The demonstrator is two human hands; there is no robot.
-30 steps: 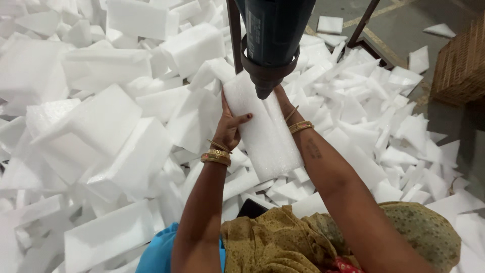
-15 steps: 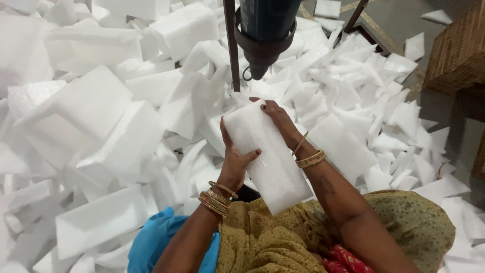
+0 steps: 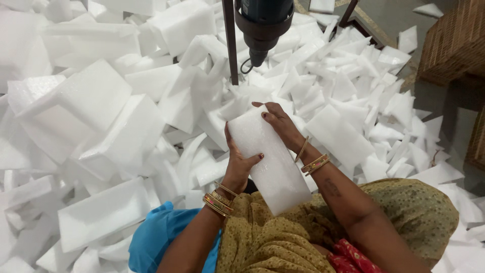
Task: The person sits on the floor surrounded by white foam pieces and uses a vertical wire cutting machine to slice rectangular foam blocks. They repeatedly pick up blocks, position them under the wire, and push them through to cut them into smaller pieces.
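Foam block (image 3: pixel 268 156) had come down from the dark drill head (image 3: pixel 262 25) toward our lap. Our left hand (image 3: pixel 237 164) and right hand (image 3: pixel 280 124) were clamped on its sides. White foam scraps (image 3: pixel 353 91) lay piled all around us.

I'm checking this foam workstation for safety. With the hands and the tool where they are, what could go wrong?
1. The right hand grips the top of the white foam block just below the dark overhead tool; its fingers might meet the tip.
2. The left hand pinches only one edge, so the block may slip.
3. Loose foam offcuts heaped around might hide hazards.
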